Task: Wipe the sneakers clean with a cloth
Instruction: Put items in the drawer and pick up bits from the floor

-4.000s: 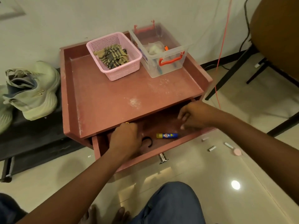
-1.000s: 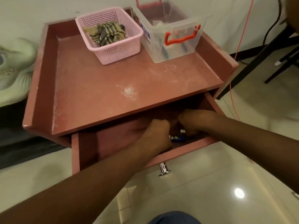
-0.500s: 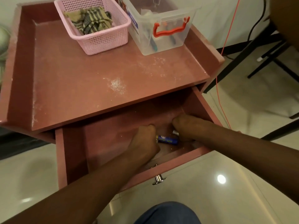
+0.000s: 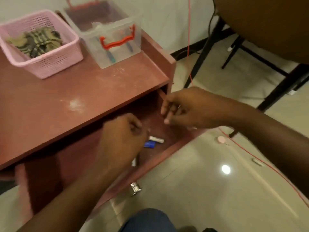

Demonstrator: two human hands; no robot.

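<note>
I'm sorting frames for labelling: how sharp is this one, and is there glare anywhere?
Head view: motion blur smears the left hand and right hand and softens the pink basket; head view again: a bright glare spot sits on the glossy floor, and the inside of the open drawer lies in shadow.

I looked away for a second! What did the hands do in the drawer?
The right hand lifted up out of the drawer, toward its right side; whether its fingers pinch anything is too blurry to tell. The left hand stayed down in the drawer, by the blue tube. The basket and clear box stayed put on top.
</note>
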